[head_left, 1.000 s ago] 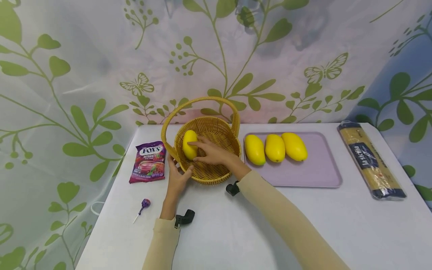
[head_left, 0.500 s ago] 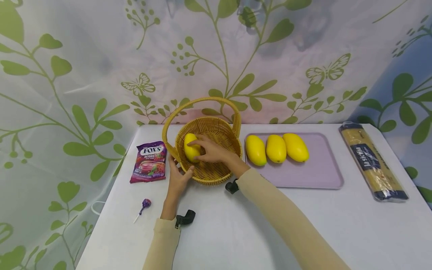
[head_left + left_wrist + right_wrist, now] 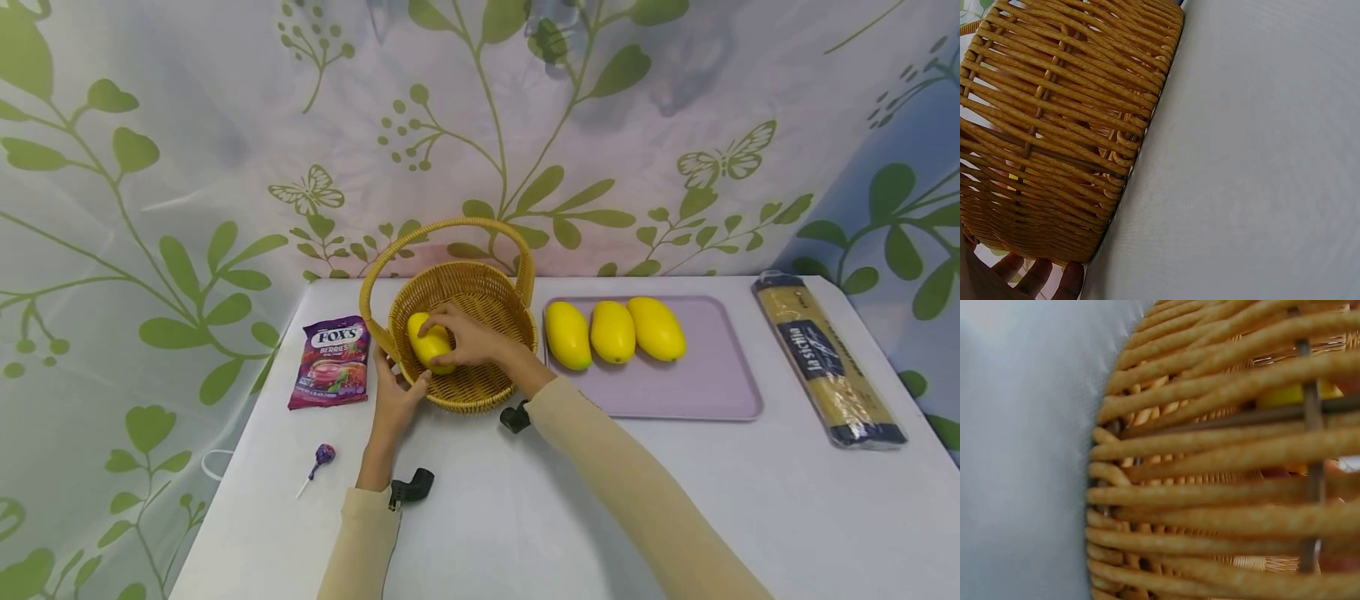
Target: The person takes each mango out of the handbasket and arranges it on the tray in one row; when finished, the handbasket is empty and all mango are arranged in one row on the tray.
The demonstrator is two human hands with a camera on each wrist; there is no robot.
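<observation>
A yellow mango (image 3: 427, 342) lies tilted inside a round woven basket (image 3: 491, 398), against its left side. Over the basket's front rim reaches my right hand (image 3: 468, 340), its thumb and fingers gripping the mango. My left hand (image 3: 393, 396) holds the basket's left wall below the handle, thumb near the front rim; in the left wrist view its fingertips (image 3: 1038, 275) lie along the wicker. Through the weave in the right wrist view, a bit of the yellow mango (image 3: 1285, 395) shows, while most of the right hand is hidden behind the wall.
Three more mangoes (image 3: 612, 332) lie on a lilac tray (image 3: 712, 375) right of the basket. A wrapped spaghetti pack (image 3: 825, 358) is at the far right. On the left are a purple candy bag (image 3: 330, 362) and a lollipop (image 3: 323, 455). The arched handle (image 3: 450, 223) stands upright.
The mango in my right hand has moved lower and toward the front of the basket, tilting as it went. My left hand has stayed on the basket's side.
</observation>
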